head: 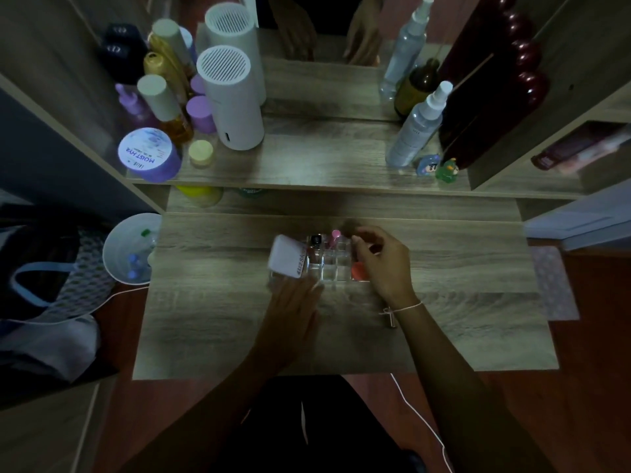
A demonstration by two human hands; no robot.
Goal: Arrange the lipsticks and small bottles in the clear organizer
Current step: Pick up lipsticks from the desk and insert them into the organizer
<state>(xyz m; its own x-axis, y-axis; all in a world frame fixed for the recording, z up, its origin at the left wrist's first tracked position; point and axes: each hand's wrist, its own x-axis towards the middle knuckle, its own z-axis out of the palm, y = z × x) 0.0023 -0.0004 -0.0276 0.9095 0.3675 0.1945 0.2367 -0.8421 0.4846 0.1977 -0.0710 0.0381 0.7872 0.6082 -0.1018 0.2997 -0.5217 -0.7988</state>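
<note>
1. Left hand (pixel 296 303) grips white square-capped bottle (pixel 286 256) over left end of clear gridded plastic organizer (pixel 329 266).
2. Right hand (pixel 384 262) curled at organizer's right end; grip unclear.
3. Organizer mid wooden bench (pixel 211 319); pink lipstick (pixel 334 237) upright in back cell.

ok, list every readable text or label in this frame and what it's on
"MOIST HYA" on the lid of the purple jar, shelf left; the smaller print on that lid is too small to read.
White box in the left hand: print along its edge, blurred and partly cut off, not readable.
Clear spray bottle, shelf right: faint label, too small to read.
</note>
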